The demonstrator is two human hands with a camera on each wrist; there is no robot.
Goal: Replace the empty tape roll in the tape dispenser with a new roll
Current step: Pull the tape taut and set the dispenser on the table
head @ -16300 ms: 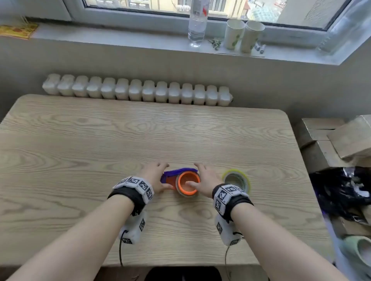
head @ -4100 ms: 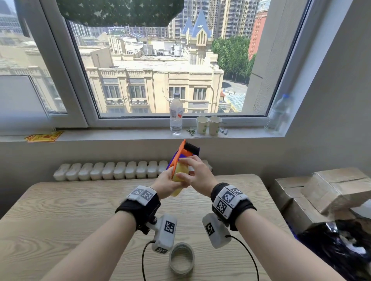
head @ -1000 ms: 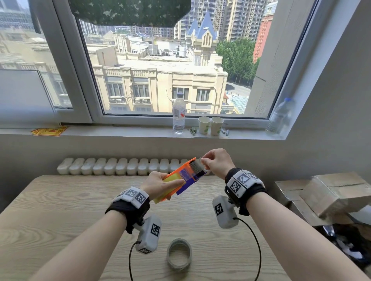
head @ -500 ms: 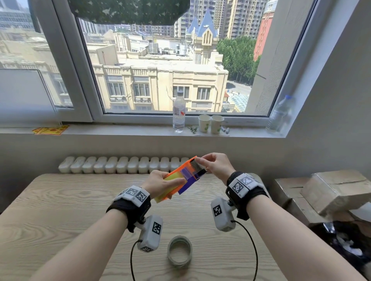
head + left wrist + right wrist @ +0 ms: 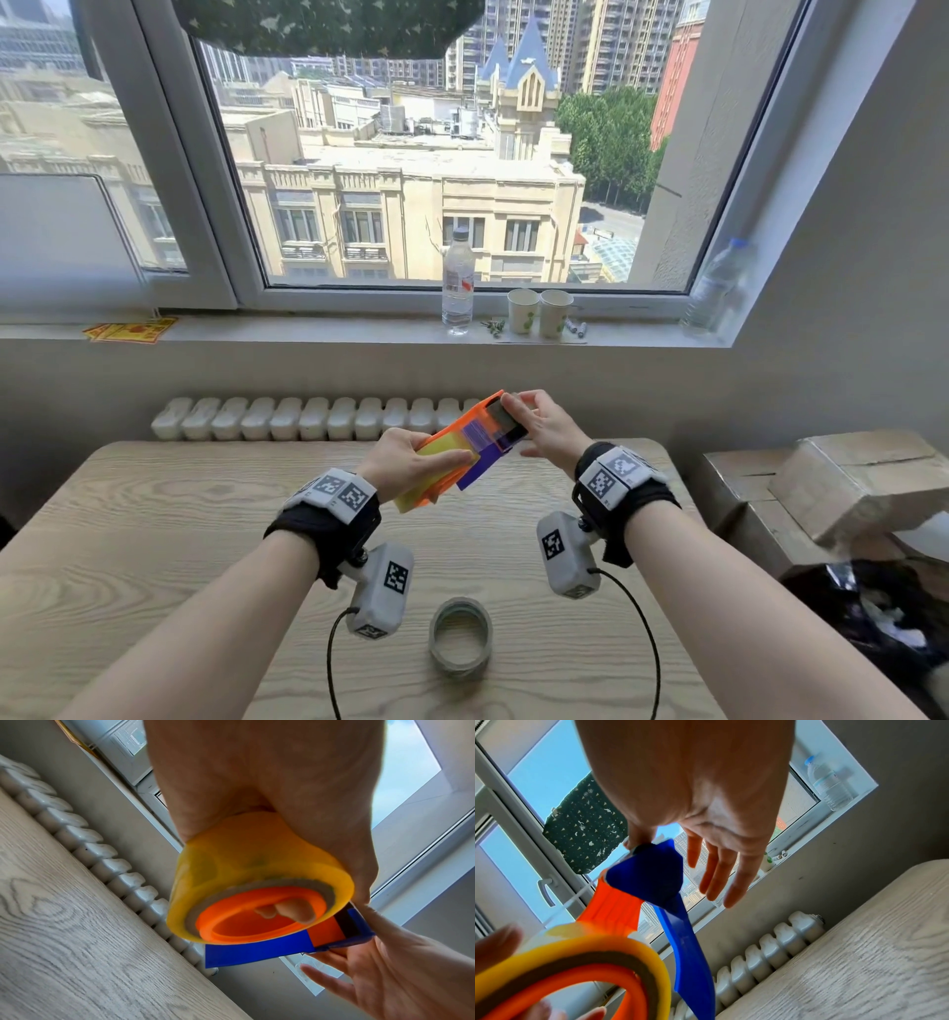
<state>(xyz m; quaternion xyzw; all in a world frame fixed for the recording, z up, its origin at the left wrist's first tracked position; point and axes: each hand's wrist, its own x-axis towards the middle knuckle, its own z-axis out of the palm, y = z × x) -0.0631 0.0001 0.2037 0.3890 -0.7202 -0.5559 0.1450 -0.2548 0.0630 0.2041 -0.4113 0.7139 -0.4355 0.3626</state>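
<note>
My left hand point(image 5: 411, 462) grips the orange and blue tape dispenser point(image 5: 482, 437) in the air above the wooden table point(image 5: 154, 524). A yellow tape roll point(image 5: 436, 453) sits on its orange hub point(image 5: 257, 914), and two left fingertips point(image 5: 295, 912) show through the hub. My right hand point(image 5: 521, 413) pinches the dispenser's blue cutter end point(image 5: 652, 874) with thumb and forefinger; its other fingers point(image 5: 721, 878) are straight and spread. A thin strip of tape runs along the top up to that end. The empty grey tape core point(image 5: 460, 637) lies flat on the table near me.
A white radiator point(image 5: 308, 419) lines the wall behind the table. The windowsill holds a water bottle point(image 5: 457, 282), two paper cups point(image 5: 539, 311) and another bottle point(image 5: 719, 288). Cardboard boxes point(image 5: 847, 488) stand to the right of the table. Wrist-camera cables hang over the near edge.
My right hand, which pinched the tape end up beyond the dispenser's tip, has come down onto the cutter end and spread its other fingers. The left hand still holds the dispenser.
</note>
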